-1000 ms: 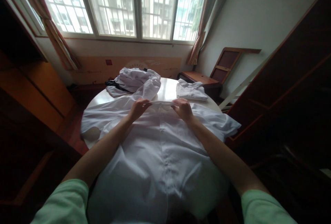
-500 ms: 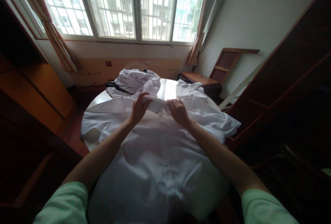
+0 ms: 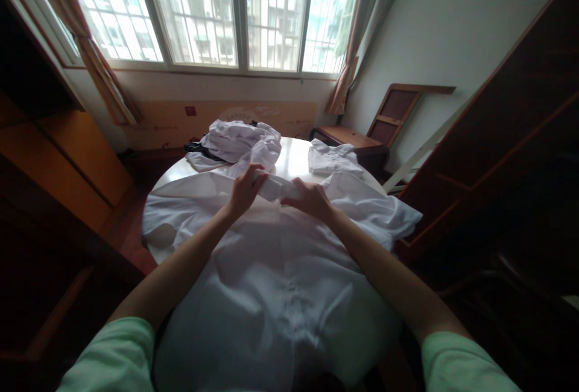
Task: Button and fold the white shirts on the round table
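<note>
Daylight from a wide barred window point(image 3: 203, 12) fell on a round white desk point(image 3: 296, 154) in a room of dark wood furniture. Both bare forearms reached forward from green sleeves, elbows wide, wrists converging at the collar point(image 3: 275, 186) of a white shirt point(image 3: 271, 283) spread buttoned-side up and draping over the near desk edge. The left hand point(image 3: 244, 190) had its fingers clamped on the collar's left end, thumb on top; the right hand point(image 3: 310, 199) lay palm down, its fingers curled over the collar's right end. Beyond the fingers sat one crumpled pile of white garments point(image 3: 237, 142) and one folded white shirt point(image 3: 332, 160). Writing on the board under the window was too small to read.
</note>
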Motion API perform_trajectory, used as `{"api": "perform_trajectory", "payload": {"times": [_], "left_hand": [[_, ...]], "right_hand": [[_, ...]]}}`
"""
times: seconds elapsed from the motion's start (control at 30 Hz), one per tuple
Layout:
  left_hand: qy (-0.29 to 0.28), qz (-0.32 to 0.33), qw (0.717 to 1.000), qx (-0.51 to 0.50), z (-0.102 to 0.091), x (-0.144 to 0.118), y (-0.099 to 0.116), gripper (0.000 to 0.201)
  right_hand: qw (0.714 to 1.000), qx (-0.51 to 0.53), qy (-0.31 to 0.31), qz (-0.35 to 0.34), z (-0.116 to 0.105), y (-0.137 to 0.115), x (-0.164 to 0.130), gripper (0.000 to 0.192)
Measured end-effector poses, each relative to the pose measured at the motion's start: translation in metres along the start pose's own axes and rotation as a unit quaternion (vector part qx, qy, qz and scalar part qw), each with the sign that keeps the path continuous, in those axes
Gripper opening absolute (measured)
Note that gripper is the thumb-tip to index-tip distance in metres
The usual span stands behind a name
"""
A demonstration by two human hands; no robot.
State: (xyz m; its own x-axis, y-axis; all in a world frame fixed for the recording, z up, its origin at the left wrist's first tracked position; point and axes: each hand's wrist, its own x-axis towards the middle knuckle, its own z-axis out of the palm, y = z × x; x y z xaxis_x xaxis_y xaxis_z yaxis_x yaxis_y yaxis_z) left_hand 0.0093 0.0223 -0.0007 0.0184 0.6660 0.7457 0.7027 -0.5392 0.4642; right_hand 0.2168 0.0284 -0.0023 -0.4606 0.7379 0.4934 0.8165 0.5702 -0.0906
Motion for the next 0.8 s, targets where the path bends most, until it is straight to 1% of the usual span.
{"api": "perform_trajectory", "payload": {"times": [0.07, 0.17, 0.27, 0.33, 0.47, 0.63, 0.7, 0.8], "left_hand": [[0.011, 0.024, 0.999, 0.045, -0.001, 0.0, 0.001, 0.017], [0.018, 0.081, 0.99, 0.113, -0.002, -0.003, 0.005, 0.019], [-0.011, 0.151, 0.978, 0.144, -0.001, -0.008, 0.011, 0.017], [-0.042, 0.182, 0.972, 0.143, 0.001, -0.011, 0.016, 0.014], [-0.115, 0.203, 0.964, 0.127, 0.003, -0.013, 0.023, 0.014], [-0.155, 0.209, 0.955, 0.144, 0.0, -0.007, 0.017, 0.032], [-0.171, 0.212, 0.95, 0.155, 0.0, -0.006, 0.013, 0.031], [-0.181, 0.233, 0.936, 0.189, 0.0, -0.004, 0.011, 0.03]], "right_hand": [[1.0, -0.003, -0.011, -0.002, 0.001, 0.0, 0.0, 0.05], [1.0, 0.002, -0.016, -0.009, 0.003, -0.001, -0.001, 0.048], [1.0, 0.006, -0.012, -0.005, 0.004, -0.002, -0.002, 0.048], [1.0, 0.003, -0.005, 0.004, 0.004, -0.002, -0.002, 0.047], [1.0, -0.001, 0.001, 0.014, 0.004, 0.0, -0.002, 0.045], [1.0, 0.002, 0.002, 0.007, 0.004, 0.0, -0.003, 0.048], [1.0, -0.005, -0.002, -0.001, 0.004, 0.0, -0.003, 0.049], [1.0, -0.025, -0.008, -0.009, 0.004, 0.002, -0.003, 0.049]]}}
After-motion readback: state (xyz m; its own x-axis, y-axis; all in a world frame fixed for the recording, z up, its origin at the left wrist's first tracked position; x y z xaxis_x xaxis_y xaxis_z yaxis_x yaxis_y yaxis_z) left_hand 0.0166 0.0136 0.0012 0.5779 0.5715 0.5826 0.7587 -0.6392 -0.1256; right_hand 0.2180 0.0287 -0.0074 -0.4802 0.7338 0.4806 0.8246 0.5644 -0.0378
